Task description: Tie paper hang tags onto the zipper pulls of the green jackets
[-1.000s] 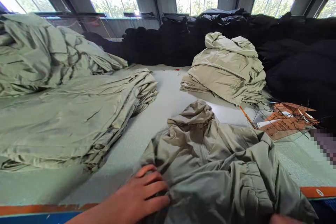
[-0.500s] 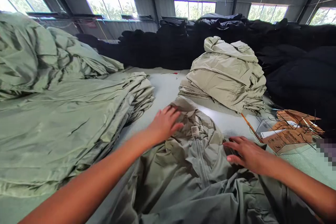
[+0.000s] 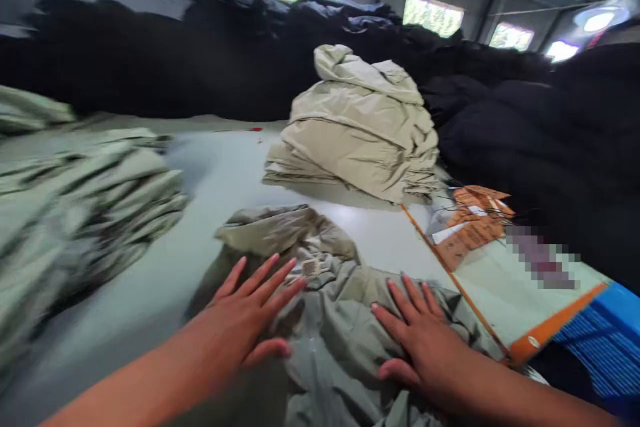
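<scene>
Grey-green jacket (image 3: 335,340) lies with collar (image 3: 270,230) pointing away, its zipper running toward the person.
Both hands are open, not gripping, flat on the cloth: left hand (image 3: 240,320), right hand (image 3: 417,347). Small neck label (image 3: 311,267) is not readable.

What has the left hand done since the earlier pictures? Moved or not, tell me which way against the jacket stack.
Yes. The left hand has drawn back toward the person, farther from the jacket stack.

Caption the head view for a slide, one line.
Left hand and right hand rest spread on a crumpled khaki zip jacket, with a pile of folded jackets behind.
</scene>
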Action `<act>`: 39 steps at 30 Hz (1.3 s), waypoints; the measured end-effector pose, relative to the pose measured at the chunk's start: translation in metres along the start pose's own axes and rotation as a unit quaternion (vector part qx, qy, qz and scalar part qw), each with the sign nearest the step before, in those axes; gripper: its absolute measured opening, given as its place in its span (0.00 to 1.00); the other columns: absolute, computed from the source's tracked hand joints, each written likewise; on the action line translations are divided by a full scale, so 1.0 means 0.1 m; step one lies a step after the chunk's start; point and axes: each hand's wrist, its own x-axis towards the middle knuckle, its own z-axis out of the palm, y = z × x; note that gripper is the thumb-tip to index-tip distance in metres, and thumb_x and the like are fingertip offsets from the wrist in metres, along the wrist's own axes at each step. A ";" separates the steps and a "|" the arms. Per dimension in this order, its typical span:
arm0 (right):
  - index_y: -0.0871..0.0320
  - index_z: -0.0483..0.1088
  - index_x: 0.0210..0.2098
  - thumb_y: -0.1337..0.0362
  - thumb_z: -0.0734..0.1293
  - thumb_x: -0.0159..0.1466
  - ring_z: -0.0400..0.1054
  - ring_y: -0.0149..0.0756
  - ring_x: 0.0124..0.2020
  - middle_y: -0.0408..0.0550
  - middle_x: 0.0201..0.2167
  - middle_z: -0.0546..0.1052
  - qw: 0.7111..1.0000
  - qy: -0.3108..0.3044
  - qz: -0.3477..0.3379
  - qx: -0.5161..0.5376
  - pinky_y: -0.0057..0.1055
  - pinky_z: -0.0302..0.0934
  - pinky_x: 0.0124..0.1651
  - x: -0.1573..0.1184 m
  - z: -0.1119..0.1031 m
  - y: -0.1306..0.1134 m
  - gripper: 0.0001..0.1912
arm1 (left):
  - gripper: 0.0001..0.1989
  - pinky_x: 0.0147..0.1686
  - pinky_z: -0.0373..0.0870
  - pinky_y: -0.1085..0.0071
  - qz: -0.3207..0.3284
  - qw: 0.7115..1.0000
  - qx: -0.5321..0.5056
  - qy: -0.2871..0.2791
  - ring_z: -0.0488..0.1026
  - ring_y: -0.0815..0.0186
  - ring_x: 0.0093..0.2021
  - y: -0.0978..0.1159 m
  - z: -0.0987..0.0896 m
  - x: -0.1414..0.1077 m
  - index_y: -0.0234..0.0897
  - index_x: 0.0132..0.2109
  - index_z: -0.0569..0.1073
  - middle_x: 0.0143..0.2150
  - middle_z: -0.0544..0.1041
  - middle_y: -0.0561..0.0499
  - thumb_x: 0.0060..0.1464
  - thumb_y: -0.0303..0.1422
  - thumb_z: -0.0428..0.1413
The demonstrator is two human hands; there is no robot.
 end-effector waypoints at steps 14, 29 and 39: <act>0.56 0.76 0.40 0.65 0.63 0.66 0.73 0.40 0.42 0.52 0.38 0.79 0.856 0.507 0.097 -0.009 0.37 0.68 0.47 -0.45 -0.75 0.90 0.10 | 0.31 0.65 0.53 0.50 0.225 0.968 -0.106 0.012 0.55 0.52 0.68 0.92 -0.46 1.32 0.42 0.67 0.58 0.69 0.58 0.44 0.61 0.47 0.50; 0.59 0.75 0.40 0.57 0.64 0.64 0.72 0.46 0.44 0.57 0.41 0.79 0.919 0.118 0.330 -0.180 0.33 0.62 0.42 0.05 -1.53 1.25 0.14 | 0.37 0.67 0.47 0.49 0.268 0.946 -0.164 0.078 0.45 0.51 0.71 1.63 -0.20 2.11 0.36 0.66 0.58 0.71 0.51 0.37 0.56 0.51 0.55; 0.58 0.75 0.37 0.64 0.66 0.57 0.72 0.41 0.40 0.51 0.36 0.79 0.929 0.122 0.325 -0.127 0.29 0.60 0.37 0.09 -1.56 1.33 0.09 | 0.24 0.68 0.46 0.50 0.204 0.937 -0.257 0.119 0.61 0.57 0.65 1.67 -0.23 2.23 0.34 0.64 0.60 0.64 0.66 0.39 0.63 0.35 0.50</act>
